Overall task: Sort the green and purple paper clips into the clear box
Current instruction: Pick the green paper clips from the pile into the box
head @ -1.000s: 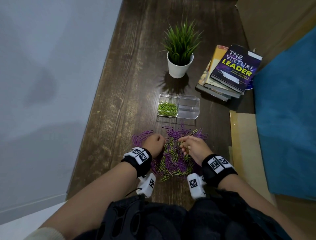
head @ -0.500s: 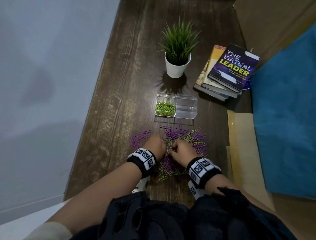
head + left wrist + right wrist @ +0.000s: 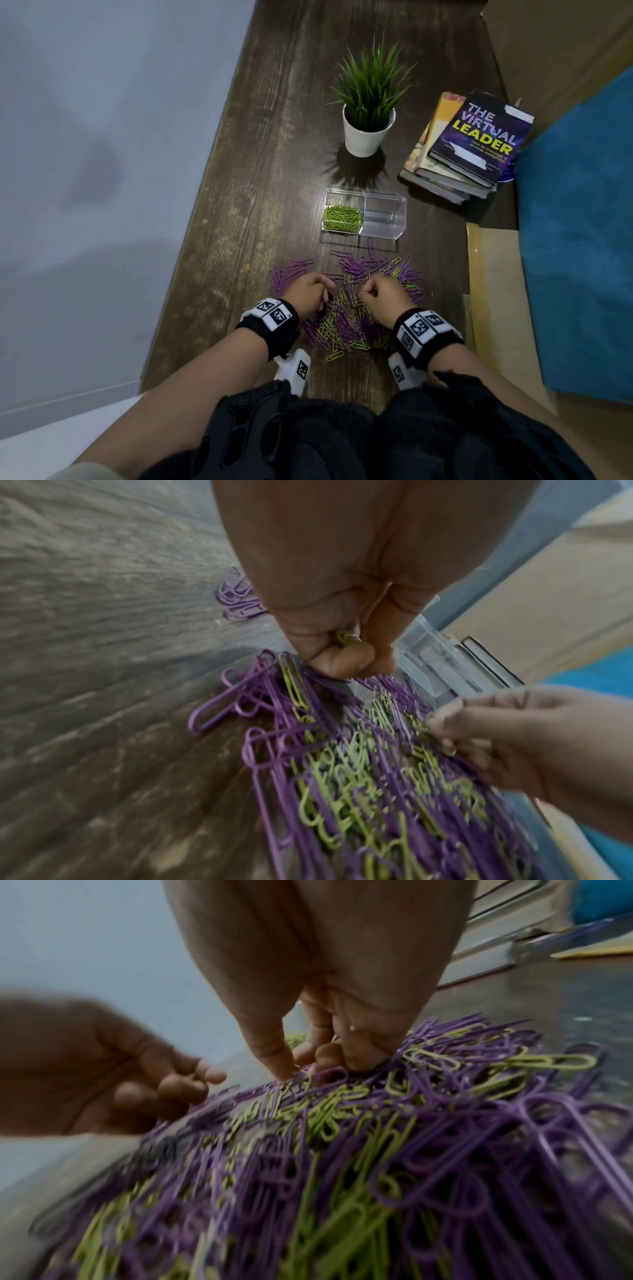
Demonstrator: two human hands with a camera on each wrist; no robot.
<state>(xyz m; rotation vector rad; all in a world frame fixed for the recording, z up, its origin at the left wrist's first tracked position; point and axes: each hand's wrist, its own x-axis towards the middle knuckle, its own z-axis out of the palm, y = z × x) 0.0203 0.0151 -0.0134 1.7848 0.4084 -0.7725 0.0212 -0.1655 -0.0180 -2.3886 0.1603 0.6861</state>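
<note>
Pile: mixed green and purple paper clips (image 3: 346,308) lie heaped on the bench (image 3: 260,171), just on the near side of the clear box (image 3: 365,215).
Clear box: two compartments; the left one holds green clips (image 3: 342,216), the right one shows none.
Left hand (image 3: 306,296): at the pile's left edge, on the side away from the box; fingers curled, pinching a few green clips (image 3: 347,638) against the thumb.
Right hand (image 3: 383,299): over the pile's right half, near the box's near side; thumb and fingertips (image 3: 274,1053) narrowed on a green clip (image 3: 301,1076) at the top of the heap.
Hands: close together, a strip of clips between them.
Beyond the box: a potted plant (image 3: 370,102) and stacked books (image 3: 469,144).
</note>
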